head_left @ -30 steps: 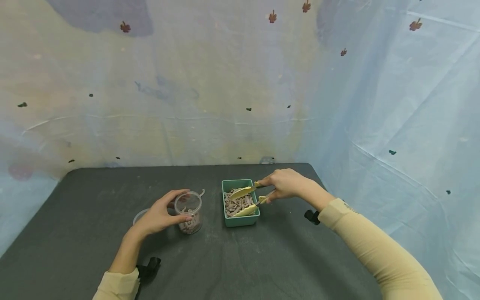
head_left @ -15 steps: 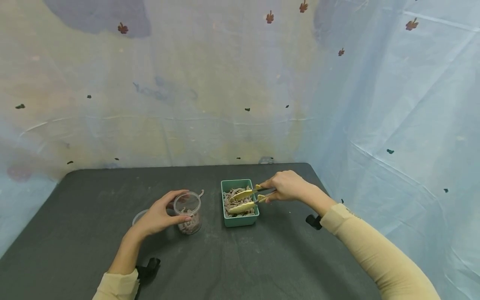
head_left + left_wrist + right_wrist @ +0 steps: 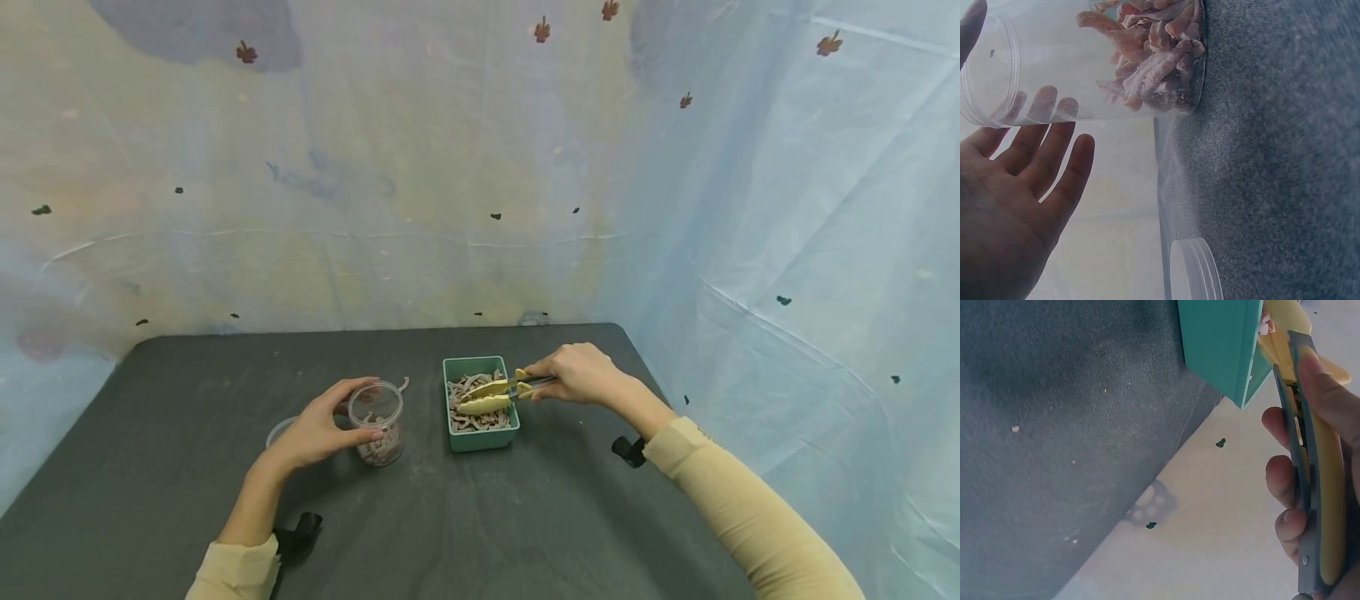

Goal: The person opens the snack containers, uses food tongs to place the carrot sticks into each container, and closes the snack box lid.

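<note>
- Sleeves (image 3: 750,508), pale yellow, cut off by the lower frame edge.
- Left hand (image 3: 322,429) around the upright jar (image 3: 381,455), thumb on the near side; fingertips partly seen through the clear wall, thumb mostly cut off in the left wrist view.
- Inside the jar, strips (image 3: 1154,69) heaped at the bottom, single pieces hard to separate.
- Lid (image 3: 277,429) left of the jar, largely hidden behind the left hand, cut off in the left wrist view too.
- Right hand (image 3: 581,375) wrapped round the tongs (image 3: 486,405), palm cut off in the right wrist view.
- Tips set narrowly apart over more strips in the tub (image 3: 480,444); impossible to tell whether any piece is pinched.
- Loose strip (image 3: 405,384) just beyond the jar, contact with it unclear.
- Table (image 3: 187,392), dark, near edge out of frame.
- Curtain (image 3: 420,167) behind, top cut off.
</note>
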